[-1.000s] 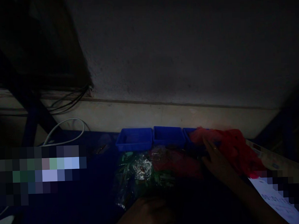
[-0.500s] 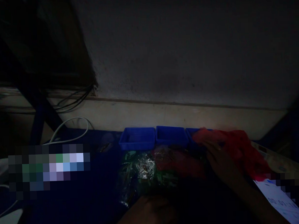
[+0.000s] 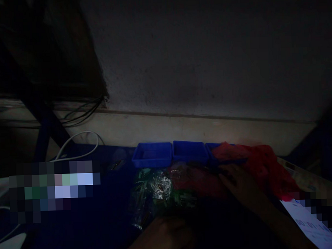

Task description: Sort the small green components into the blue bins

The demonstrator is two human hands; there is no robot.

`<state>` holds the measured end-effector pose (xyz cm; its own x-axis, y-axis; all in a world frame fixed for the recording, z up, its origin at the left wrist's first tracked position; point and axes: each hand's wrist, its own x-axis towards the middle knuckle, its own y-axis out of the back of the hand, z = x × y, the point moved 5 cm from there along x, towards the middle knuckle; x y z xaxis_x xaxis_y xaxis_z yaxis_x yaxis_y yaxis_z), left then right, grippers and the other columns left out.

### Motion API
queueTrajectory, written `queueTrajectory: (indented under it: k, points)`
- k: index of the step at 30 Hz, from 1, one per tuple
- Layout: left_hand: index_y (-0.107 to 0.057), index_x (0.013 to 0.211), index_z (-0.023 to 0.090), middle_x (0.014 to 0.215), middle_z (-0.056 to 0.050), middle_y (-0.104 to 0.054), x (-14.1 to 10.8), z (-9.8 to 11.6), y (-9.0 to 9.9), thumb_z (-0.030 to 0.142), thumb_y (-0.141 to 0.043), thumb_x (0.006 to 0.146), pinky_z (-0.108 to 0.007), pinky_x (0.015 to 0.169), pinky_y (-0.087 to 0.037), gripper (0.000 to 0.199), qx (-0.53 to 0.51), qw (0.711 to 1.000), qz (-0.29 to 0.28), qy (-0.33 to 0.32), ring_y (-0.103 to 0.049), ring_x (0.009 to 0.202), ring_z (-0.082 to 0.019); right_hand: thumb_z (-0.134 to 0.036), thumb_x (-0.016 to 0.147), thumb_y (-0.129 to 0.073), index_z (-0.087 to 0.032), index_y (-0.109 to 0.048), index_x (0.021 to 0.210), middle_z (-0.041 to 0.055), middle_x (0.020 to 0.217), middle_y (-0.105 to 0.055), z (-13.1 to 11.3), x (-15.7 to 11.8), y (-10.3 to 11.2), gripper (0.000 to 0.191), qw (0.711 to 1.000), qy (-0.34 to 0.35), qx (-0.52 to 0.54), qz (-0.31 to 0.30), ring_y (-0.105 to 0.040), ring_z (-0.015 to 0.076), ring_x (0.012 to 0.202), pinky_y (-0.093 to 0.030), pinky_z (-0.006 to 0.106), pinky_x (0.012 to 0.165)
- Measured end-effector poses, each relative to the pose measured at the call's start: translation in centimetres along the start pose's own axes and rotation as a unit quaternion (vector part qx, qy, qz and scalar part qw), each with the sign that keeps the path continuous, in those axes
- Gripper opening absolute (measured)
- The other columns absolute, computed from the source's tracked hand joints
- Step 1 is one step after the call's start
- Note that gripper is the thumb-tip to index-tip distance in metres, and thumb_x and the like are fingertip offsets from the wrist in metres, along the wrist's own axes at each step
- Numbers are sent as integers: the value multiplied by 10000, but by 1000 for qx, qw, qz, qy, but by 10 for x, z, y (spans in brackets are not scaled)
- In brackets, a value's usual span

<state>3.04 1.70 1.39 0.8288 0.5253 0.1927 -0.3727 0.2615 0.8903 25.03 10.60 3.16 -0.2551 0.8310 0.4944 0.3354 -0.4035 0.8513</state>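
1. The grey wall (image 3: 193, 65) fills the upper view, with a pale band along its foot.
2. Below it spreads the dark blue table (image 3: 98, 206), its near part lost in shadow.
3. The sheer red material (image 3: 268, 162) lies bunched at the right rear, partly draped over the rightmost tray.
4. The heap of clear packets (image 3: 161, 186) lies mid-table, in front of the trays; green pieces show inside some, the plastic glints, and a reddish patch lies at its right side.
5. The left hand (image 3: 168, 233) is low in the centre, just on the near side of the heap. Its fingers look curled, but it is too dark to tell whether they pinch anything.
6. The right hand (image 3: 235, 178) reaches in from the right, beside the heap's reddish side and just before the rightmost tray. Thumb and fingers appear parted; I cannot tell whether they touch or grip something.
7. Three blue trays stand in a row against the pale band: left tray (image 3: 152, 156), middle tray (image 3: 190, 151), rightmost tray (image 3: 209, 152).
8. A pale panel (image 3: 308, 215) with dark digits lies beside the right forearm.
9. A white cable (image 3: 82, 157) loops at the left rear.
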Motion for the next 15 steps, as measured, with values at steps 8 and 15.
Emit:
queueTrajectory:
  k: [8,15]
  points:
    - [-583,773,182,688,9,-623,0,-2,1,94,-498,859,-216,498,-359,150,45,998,32,-12,-567,585,-115,-170,842,-406,-214,-657,938,94,931,-723,-9,-5,-6,273,999,21,19,-17,-681,251,870,-553,415,782]
    - [-594,769,190,640,9,-617,-2,-1,1,213,-415,938,-230,462,-351,247,78,994,67,-33,-583,539,-129,-179,864,-375,-195,-625,935,119,923,-713,-11,-2,0,260,999,6,31,8,-674,276,879,-552,475,782]
